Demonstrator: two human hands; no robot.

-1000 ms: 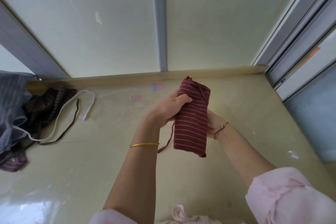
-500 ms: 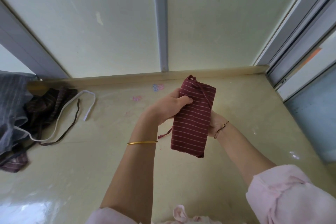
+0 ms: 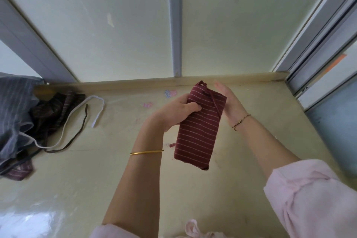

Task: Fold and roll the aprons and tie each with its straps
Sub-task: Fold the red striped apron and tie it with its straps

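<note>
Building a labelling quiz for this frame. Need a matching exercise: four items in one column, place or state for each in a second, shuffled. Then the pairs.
Items:
1. rolled red striped apron
2. white strap
3. gold bangle
4. grey striped cloth

Places or states:
A. around the left forearm
B. piled at the far left edge of the table
C. held upright above the table, left hand gripping it, right hand open beside it
D. lying loose on the table, trailing from the pile

Pairs: 1-C, 2-D, 3-A, 4-B
</note>
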